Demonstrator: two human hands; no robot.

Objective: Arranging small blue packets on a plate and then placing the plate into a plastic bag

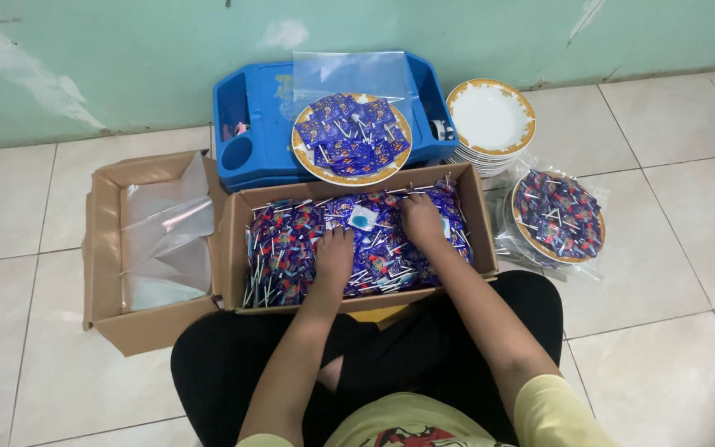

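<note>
Tiled floor (664,248) — both hands in lollipop box (357,302)

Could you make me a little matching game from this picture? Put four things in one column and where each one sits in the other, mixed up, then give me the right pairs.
Things:
1. Stack of empty plates
2. Bagged plate of sweets
3. Unbagged plate of sweets
4. Clear plastic bags

Places:
A. on the blue tray
B. inside the left cardboard box
C. on the floor tiles, right of the box of sweets
D. against the wall, right of the blue tray

Pairs: 1-D, 2-C, 3-A, 4-B
</note>
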